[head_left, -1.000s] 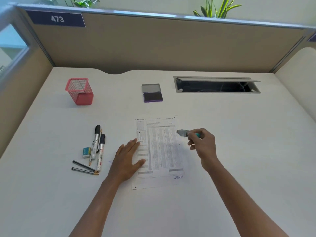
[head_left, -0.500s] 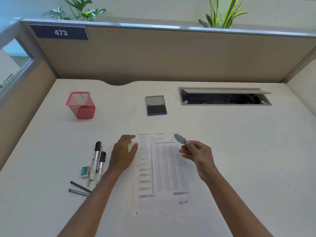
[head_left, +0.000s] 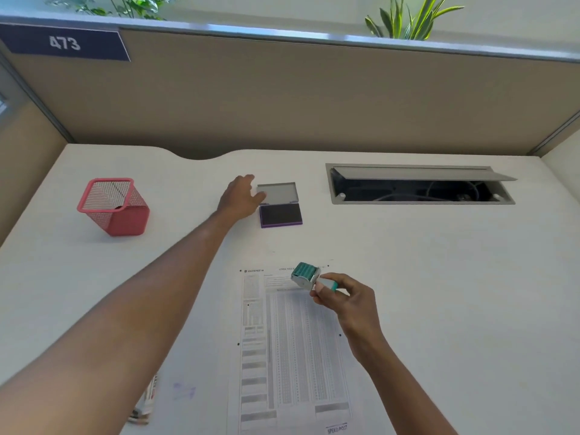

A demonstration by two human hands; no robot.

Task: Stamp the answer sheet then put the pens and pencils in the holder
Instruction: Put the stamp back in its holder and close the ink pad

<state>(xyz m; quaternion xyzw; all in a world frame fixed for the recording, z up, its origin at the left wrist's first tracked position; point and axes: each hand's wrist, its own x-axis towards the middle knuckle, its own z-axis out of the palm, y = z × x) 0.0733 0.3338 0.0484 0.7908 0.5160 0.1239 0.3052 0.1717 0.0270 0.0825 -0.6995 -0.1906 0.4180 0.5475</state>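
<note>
From the head view, your left hand (head_left: 240, 196) reaches to the open ink pad (head_left: 280, 204), fingers loosely spread, thumb at its lid edge. Your right hand (head_left: 348, 301) pinches the teal stamp (head_left: 306, 274) above the top of the answer sheet (head_left: 295, 350) on the counter (head_left: 439, 277). The red holder (head_left: 114, 207) stands far left

Scene evenly, brightly lit; shadows soft. Glare seen on metal partition rail (head_left: 238, 28). Edges bowed by wide-angle lens. Markers (head_left: 147, 400) at lower left blurred; sheet (head_left: 292, 356) print smeared.
</note>
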